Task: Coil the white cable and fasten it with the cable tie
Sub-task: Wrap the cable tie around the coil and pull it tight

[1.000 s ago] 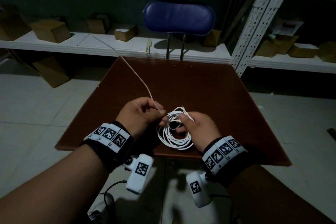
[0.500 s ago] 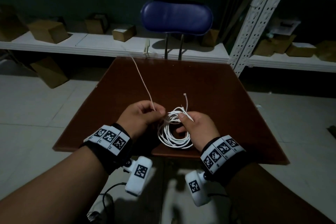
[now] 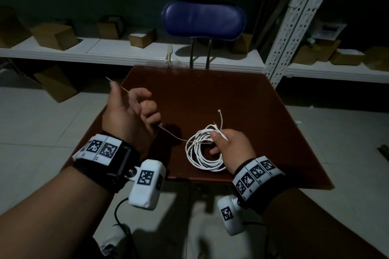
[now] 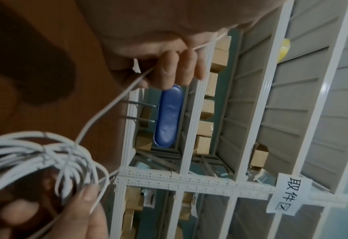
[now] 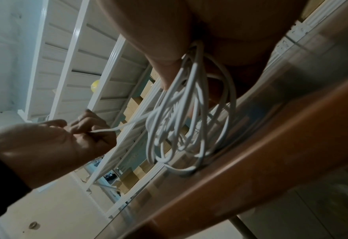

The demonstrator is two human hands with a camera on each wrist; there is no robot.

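Note:
The white cable (image 3: 208, 167) is wound into a coil that stands on edge on the brown table (image 3: 231, 94). My right hand (image 3: 229, 145) pinches the top of the coil between thumb and fingers. A loose white end (image 3: 220, 113) sticks up above it. The thin white cable tie (image 3: 172, 135) runs taut from the coil's top left to my left hand (image 3: 134, 115), which grips it in a raised fist left of the coil. The tie (image 4: 107, 103) meets the coil (image 4: 46, 155) in the left wrist view. In the right wrist view the coil (image 5: 189, 121) hangs under my right hand.
A blue chair back (image 3: 203, 20) stands behind the table's far edge. White metal shelves (image 3: 126, 52) with cardboard boxes (image 3: 54, 35) line the back wall. A white shelf upright (image 3: 290, 27) rises at the table's far right corner. Tiled floor surrounds the table.
My left hand has moved up and to the left, away from the coil, drawing the cable tie taut. My right hand keeps hold of the coil.

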